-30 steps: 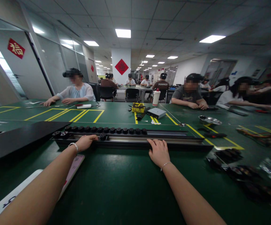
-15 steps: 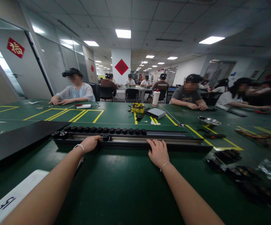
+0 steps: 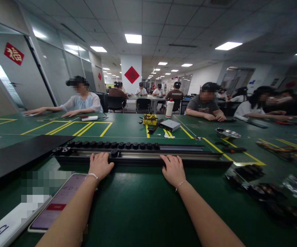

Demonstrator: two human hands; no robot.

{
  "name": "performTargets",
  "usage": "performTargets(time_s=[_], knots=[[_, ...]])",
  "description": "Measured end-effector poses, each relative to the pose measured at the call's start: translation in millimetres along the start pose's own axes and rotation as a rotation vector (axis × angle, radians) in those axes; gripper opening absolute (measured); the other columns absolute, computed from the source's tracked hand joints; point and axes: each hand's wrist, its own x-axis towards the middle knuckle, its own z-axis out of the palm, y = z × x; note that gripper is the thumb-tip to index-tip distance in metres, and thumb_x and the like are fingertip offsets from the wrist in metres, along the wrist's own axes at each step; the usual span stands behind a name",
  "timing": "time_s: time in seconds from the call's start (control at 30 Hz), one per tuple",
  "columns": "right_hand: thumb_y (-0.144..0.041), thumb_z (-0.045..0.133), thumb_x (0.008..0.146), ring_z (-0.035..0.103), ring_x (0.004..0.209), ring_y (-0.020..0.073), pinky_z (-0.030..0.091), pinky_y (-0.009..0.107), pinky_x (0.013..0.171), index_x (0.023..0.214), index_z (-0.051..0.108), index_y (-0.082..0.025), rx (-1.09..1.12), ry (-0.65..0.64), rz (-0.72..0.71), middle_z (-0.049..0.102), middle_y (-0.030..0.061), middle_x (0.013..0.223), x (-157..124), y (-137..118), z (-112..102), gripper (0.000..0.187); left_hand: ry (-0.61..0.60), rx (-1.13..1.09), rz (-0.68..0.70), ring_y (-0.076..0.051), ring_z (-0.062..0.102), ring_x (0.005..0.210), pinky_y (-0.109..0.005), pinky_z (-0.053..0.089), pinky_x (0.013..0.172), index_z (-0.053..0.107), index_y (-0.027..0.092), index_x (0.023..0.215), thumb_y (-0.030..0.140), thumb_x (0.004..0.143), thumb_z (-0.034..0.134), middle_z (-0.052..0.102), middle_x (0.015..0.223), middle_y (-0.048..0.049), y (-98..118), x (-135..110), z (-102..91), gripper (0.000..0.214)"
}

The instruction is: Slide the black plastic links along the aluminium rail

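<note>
Long black tray: I had it [image 3: 143,161] lying left to right across the green table [image 3: 135,212], just beyond the two hands, with two channels along its length.
Left hand: I saw it [image 3: 101,166] palm down on the tray's near edge, left of the middle, fingers bent over the rim and thumb out to the right; I could not tell whether it was gripping.
Right hand: it [image 3: 174,168] lay on the same near edge, right of the middle, fingers spread apart over the rim; whether they pressed or merely rested, I could not tell.
Single black part: it [image 3: 114,153] sat in the near channel, just beside the left hand.
Row of black parts: these [image 3: 128,145] stood side by side along the far channel, from the left end to past the middle.
Phone: it [image 3: 58,206] lay near and left, partly behind the left forearm, beside a white block [image 3: 1,231] with a black mark.
Right side: I made out a dark heap of parts [image 3: 266,188], too blurred to sort, and farther off a metal bowl [image 3: 228,133].
Far side: a yellow box [image 3: 150,119] sat near a grey box [image 3: 169,125].
</note>
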Motion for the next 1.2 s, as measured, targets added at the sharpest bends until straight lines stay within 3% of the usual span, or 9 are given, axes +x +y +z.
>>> performTargets(time_s=[0.23, 0.47, 0.8, 1.2], knots=[[-0.022, 0.047, 0.076, 0.046, 0.100, 0.0181, 0.016, 0.038, 0.100, 0.118, 0.051, -0.029, 0.025, -0.013, -0.017, 0.057, 0.0029, 0.105, 1.4, 1.9, -3.6, 0.042, -0.002, -0.035, 0.047, -0.026, 0.046, 0.109, -0.048, 0.017, 0.102, 0.056, 0.019, 0.099, 0.041, 0.070, 0.043, 0.059, 0.105, -0.0074, -5.7, 0.7, 0.0, 0.039], [-0.022, 0.046, 0.076, 0.047, 0.098, 0.0180, 0.017, 0.038, 0.100, 0.118, 0.051, -0.028, 0.041, -0.025, -0.028, 0.058, 0.0031, 0.103, 2.1, 3.1, -6.6, 0.042, -0.026, -0.075, 0.081, -0.028, 0.048, 0.108, -0.051, 0.015, 0.101, 0.057, 0.020, 0.098, 0.068, 0.066, 0.042, 0.060, 0.107, -0.0094, -9.8, 4.1, 3.6, 0.059], [-0.022, 0.046, 0.076, 0.046, 0.098, 0.0178, 0.018, 0.037, 0.099, 0.117, 0.051, -0.028, 0.047, -0.009, -0.023, 0.058, 0.0030, 0.102, 1.2, 2.9, -5.2, 0.042, -0.011, -0.054, 0.057, -0.027, 0.050, 0.105, -0.051, 0.017, 0.099, 0.058, 0.023, 0.103, 0.063, 0.075, 0.034, 0.061, 0.106, -0.0075, -5.1, 3.6, 1.0, 0.054], [-0.022, 0.046, 0.076, 0.046, 0.098, 0.0172, 0.017, 0.037, 0.100, 0.117, 0.051, -0.029, 0.052, -0.018, -0.027, 0.057, 0.0018, 0.102, 1.4, 3.2, -5.6, 0.042, -0.034, -0.037, 0.055, -0.027, 0.049, 0.105, -0.052, 0.017, 0.099, 0.058, 0.027, 0.101, 0.062, 0.077, 0.033, 0.061, 0.103, -0.0055, -3.5, 3.4, -2.1, 0.049]])
